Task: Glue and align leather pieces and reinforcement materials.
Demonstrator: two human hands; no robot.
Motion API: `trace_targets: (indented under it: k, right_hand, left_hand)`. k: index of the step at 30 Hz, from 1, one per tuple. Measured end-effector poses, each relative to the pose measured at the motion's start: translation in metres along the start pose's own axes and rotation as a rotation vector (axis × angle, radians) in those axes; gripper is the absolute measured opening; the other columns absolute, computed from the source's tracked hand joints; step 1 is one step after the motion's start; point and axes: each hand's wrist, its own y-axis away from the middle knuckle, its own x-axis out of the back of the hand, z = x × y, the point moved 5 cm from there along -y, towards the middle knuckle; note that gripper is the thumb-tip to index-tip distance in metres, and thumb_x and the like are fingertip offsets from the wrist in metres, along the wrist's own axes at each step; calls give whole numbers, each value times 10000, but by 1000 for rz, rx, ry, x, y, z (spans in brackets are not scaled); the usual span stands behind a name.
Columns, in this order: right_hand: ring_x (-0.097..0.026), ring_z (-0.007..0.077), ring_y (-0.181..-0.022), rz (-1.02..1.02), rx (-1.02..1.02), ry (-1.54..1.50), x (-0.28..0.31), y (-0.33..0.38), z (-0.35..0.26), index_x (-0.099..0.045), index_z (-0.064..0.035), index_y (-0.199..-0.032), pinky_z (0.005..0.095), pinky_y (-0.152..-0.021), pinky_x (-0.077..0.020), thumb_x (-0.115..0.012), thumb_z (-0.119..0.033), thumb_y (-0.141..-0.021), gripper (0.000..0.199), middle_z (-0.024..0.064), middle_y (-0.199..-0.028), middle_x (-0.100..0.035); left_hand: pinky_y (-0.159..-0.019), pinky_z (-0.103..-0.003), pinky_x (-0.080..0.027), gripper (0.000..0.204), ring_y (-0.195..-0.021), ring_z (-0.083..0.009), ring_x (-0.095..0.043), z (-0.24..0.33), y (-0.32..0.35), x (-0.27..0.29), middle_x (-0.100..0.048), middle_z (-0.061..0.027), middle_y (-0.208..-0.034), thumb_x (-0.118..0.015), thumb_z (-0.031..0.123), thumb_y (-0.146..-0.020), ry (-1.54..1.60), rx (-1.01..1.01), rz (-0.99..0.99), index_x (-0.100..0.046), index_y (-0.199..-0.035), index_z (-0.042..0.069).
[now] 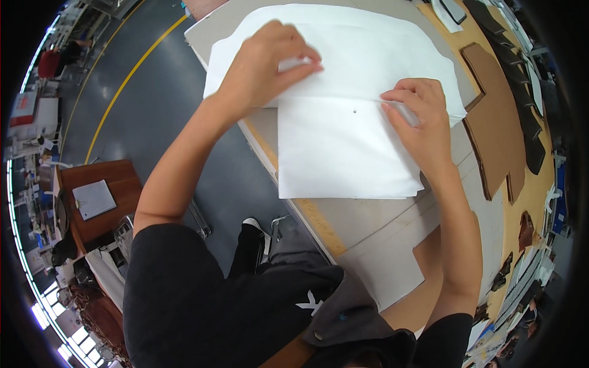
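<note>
Large white sheets (356,55), smooth and soft-looking, lie in a thin stack across the worktable in front of me. A squarer white piece (343,153) extends toward me below a straight crease or edge, with a small dark spot near that line. My left hand (267,64) is over the far left part of the sheets, thumb and forefinger drawn together in a pinch; whatever is between them is too small to tell. At the right end of the crease, my right hand (423,119) pinches the edge of the white sheet between thumb and fingertips.
Brown cut panels (497,122) and dark strips (512,73) lie along the table's right side, with a phone (453,11) at the far right. The table's left edge (319,227) runs diagonally beside me. A brown side table (116,178) holding a clipboard stands left.
</note>
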Motion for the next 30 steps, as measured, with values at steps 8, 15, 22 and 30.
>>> trace_targets:
  k: [8,15,22,30]
  right_hand:
    - [-491,210,-922,66,68,83,-3,-5,-10,-637,-85,-854,335,-820,-359,-756,-145,-671,227,18,-879,-599]
    - [-502,208,-918,55,180,179,-25,-22,-13,-630,-87,-889,345,-824,-366,-687,-67,-661,235,17,-906,-589]
    - [-515,225,-935,168,144,333,13,4,21,-637,-82,-911,357,-816,-385,-607,18,-643,288,31,-932,-593]
    - [-541,262,-919,152,-31,454,63,20,75,-664,-65,-918,354,-802,-436,-626,-12,-723,206,66,-932,-607]
  left_hand:
    - [-679,-314,-461,90,-809,-214,-535,18,26,-16,-588,-64,-835,-720,39,-722,51,53,-61,-678,-801,33]
    - [-714,-328,-457,180,-836,-239,-530,24,23,-18,-577,-90,-882,-683,-19,-695,-27,38,-7,-620,-856,31]
    - [-767,-340,-468,389,-896,-264,-535,5,52,9,-558,-105,-980,-593,-93,-627,-229,233,75,-569,-992,37]
    - [-761,-302,-484,281,-863,-233,-569,-30,78,55,-602,-93,-909,-633,-83,-643,-345,391,107,-616,-906,11]
